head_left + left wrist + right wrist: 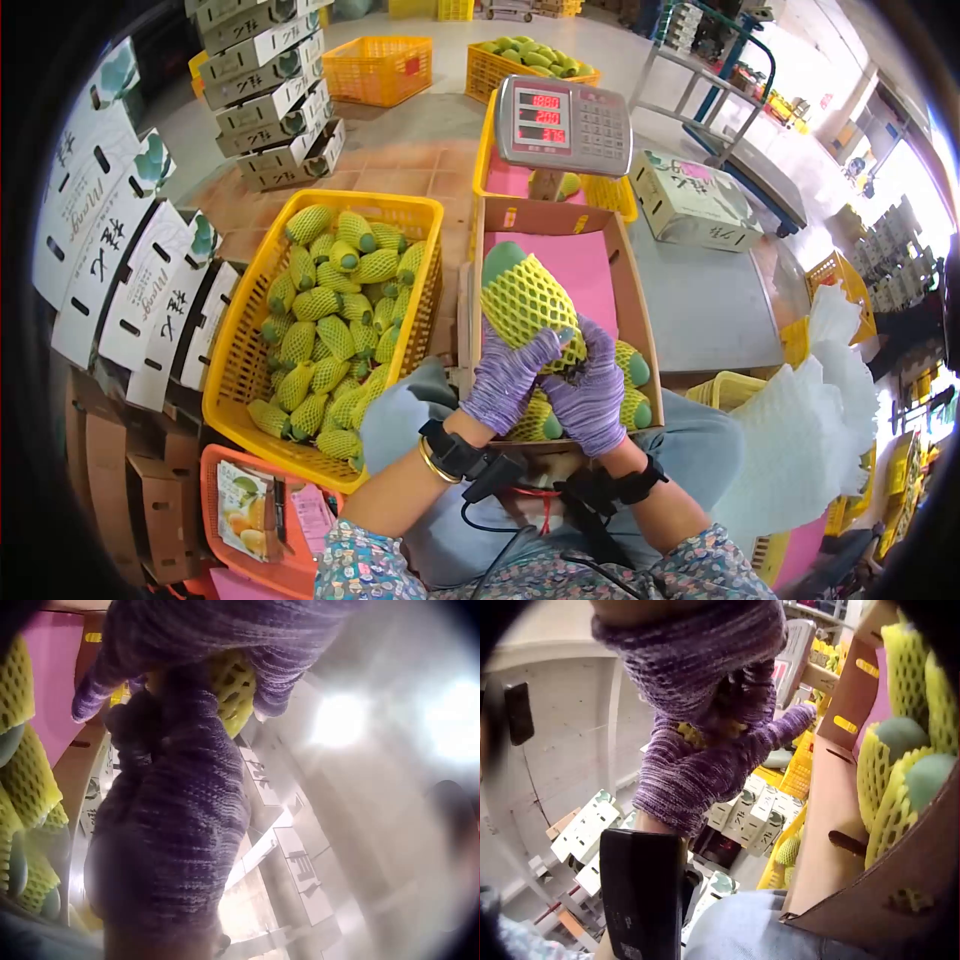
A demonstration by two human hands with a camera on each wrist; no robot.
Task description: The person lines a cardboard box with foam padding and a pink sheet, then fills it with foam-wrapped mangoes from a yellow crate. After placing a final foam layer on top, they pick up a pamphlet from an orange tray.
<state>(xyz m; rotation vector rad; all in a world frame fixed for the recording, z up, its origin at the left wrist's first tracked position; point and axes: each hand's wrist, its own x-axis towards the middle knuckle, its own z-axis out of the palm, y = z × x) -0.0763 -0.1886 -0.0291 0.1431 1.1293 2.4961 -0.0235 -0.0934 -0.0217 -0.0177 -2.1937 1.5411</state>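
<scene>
A green mango [503, 259] in a yellow foam net [528, 303] is tilted over an open cardboard box [637, 300]. My left hand [508, 382], in a purple knit glove, grips the lower end of the netted mango from the left. From the right, my gloved right hand [590, 395] holds the same end, its fingers curled at the net. Both wrist views show the gloves close together, with bits of yellow net between them. Pink paper [590, 262] lines the box, and several netted mangoes [633, 408] lie at its near end.
On the left stands a yellow crate [428, 270] full of netted mangoes. A scale [565, 125] with a lit red display stands beyond the box. White cartons [130, 260] are stacked at left, an orange basket [215, 540] sits below, and white foam sheets [790, 440] lie at right.
</scene>
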